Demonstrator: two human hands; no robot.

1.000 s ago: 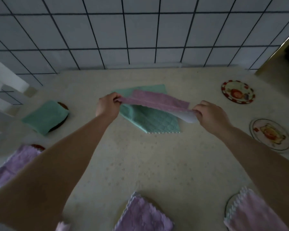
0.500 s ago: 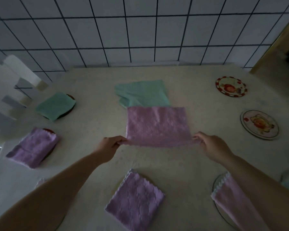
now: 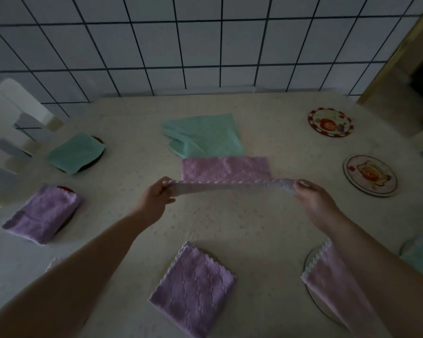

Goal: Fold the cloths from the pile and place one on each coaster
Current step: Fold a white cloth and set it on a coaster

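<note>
Pink cloth (image 3: 226, 168): your left hand (image 3: 154, 200) and right hand (image 3: 314, 200) each pinch a near corner.
Coasters: two far-right ones (image 3: 330, 121) (image 3: 370, 175) sit bare on the tabletop (image 3: 254, 220).

six pink cloths (image 3: 226, 168), three green cloths (image 3: 203, 134) — two bare coasters (image 3: 330, 121)

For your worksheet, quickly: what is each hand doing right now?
Left hand: pinching the left end of the pink cloth.
Right hand: gripping the cloth's right end.
</note>
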